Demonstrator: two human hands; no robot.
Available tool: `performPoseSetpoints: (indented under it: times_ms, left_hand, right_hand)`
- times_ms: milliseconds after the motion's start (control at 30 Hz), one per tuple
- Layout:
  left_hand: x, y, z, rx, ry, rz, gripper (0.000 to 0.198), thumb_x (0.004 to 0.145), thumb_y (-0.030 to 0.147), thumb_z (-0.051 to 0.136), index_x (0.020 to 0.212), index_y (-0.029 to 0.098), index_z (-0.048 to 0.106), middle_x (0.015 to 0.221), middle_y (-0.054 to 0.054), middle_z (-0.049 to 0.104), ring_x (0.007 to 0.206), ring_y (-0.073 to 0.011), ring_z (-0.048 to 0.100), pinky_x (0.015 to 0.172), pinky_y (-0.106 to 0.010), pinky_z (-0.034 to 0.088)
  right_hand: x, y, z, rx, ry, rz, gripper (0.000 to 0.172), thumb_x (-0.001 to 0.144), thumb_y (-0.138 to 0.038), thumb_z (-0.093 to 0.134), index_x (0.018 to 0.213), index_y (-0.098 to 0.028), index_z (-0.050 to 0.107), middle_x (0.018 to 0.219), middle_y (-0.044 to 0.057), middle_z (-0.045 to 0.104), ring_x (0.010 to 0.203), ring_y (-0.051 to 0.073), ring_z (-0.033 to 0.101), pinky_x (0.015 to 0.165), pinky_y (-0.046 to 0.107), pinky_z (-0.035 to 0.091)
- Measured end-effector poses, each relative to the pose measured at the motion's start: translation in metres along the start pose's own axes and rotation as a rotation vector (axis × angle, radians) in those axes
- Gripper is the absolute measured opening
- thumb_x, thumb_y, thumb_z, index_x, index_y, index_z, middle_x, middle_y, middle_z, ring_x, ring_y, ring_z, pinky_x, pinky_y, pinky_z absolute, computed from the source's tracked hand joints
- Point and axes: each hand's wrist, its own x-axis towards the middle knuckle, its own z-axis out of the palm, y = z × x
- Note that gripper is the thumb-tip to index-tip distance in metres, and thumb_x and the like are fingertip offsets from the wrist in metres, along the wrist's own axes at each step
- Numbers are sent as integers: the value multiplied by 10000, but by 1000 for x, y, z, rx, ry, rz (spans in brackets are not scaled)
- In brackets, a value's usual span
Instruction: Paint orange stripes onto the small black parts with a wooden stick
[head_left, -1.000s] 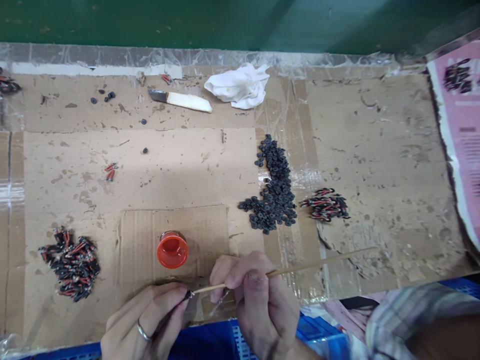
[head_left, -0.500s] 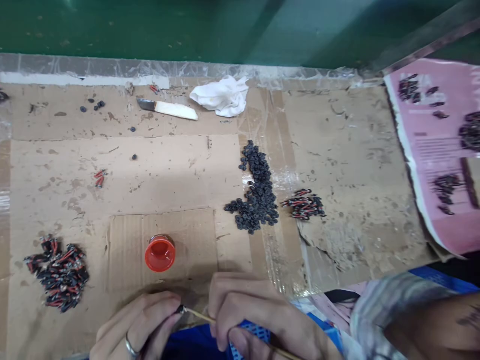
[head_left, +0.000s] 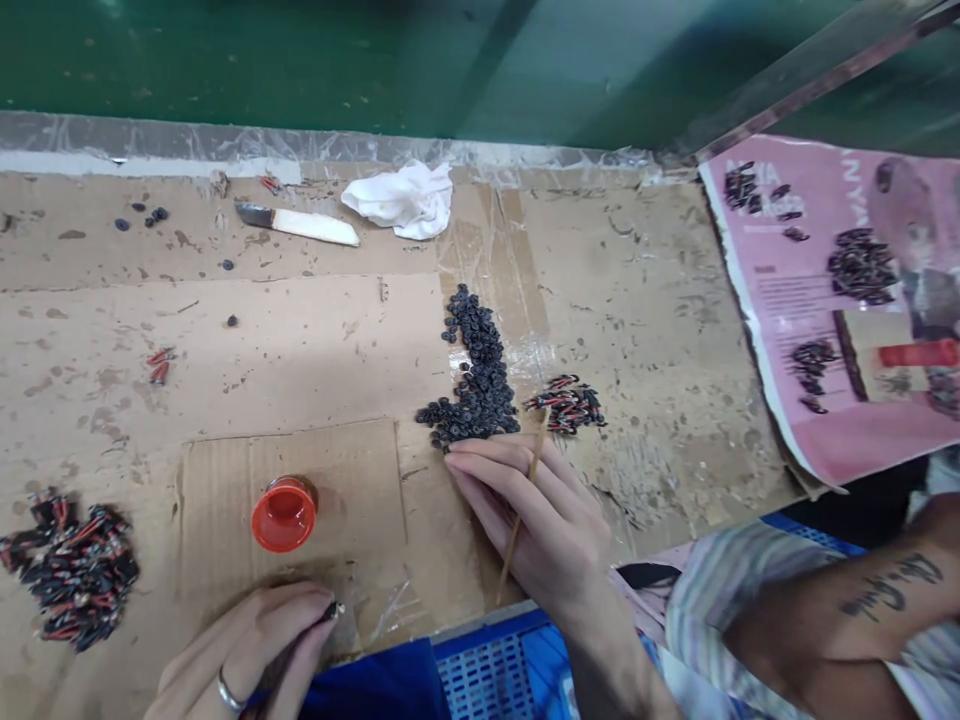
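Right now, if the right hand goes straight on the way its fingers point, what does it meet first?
The right hand points up-left across the cardboard; its fingertips almost touch the pile of black rings, so probably that pile first. The stick it holds points toward the wire pile instead.

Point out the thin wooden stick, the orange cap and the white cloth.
thin wooden stick (head_left: 519, 518), head view, mid-shaft across the right hand's palm
orange cap (head_left: 284, 514), head view, centre of its open top
white cloth (head_left: 401, 198), head view, middle of the crumpled bundle

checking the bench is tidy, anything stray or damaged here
A few black rings and red-black wired parts lie scattered at the far left, apart from the main ring pile. The cardboard cover is torn and stained.
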Motion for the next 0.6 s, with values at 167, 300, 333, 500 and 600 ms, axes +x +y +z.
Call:
performPoseSetpoints:
  times_ms: [167, 300, 333, 500, 600]
  left_hand:
    - [4, -18, -2, -43, -127, 349, 200, 751, 428, 411, 903, 434, 542, 671, 201, 714, 527, 13, 668, 621, 48, 502]
    - [3, -36, -2, 7, -179, 457, 258, 779, 408, 377, 1011, 387, 488, 753, 160, 723, 609, 6, 678, 668, 20, 490]
    - [3, -38, -1, 11, -183, 450, 252, 771, 419, 387, 996, 395, 497, 746, 165, 722, 606, 8, 677, 667, 19, 488]
    - [2, -35, 2, -15, -207, 467, 230, 772, 428, 381, 957, 411, 516, 736, 188, 717, 611, 39, 668, 696, 38, 457]
    - [3, -30, 2, -27, -190, 433, 211, 750, 412, 423, 920, 395, 547, 725, 182, 717, 608, 32, 670, 687, 42, 461]
  right_hand:
    - [-4, 0, -1, 37, -28, 2, 213, 787, -128, 614, 976, -225, 622, 836, 41, 726, 775, 186, 668, 693, 355, 569]
    - [-3, -3, -5, 101, 10, 46, 146, 767, -139, 622, 882, -228, 615, 791, 29, 715, 761, 186, 675, 668, 347, 585]
    - [-2, -4, -5, 110, 28, 55, 124, 772, -147, 615, 866, -228, 607, 779, 31, 710, 756, 187, 678, 654, 345, 587]
    - [-1, -9, -2, 115, 19, 42, 101, 779, -160, 614, 853, -228, 607, 776, 36, 719, 730, 189, 694, 645, 335, 597]
    - [-4, -10, 0, 98, -21, 63, 126, 777, -151, 620, 872, -233, 625, 788, 35, 726, 753, 199, 699, 671, 344, 605]
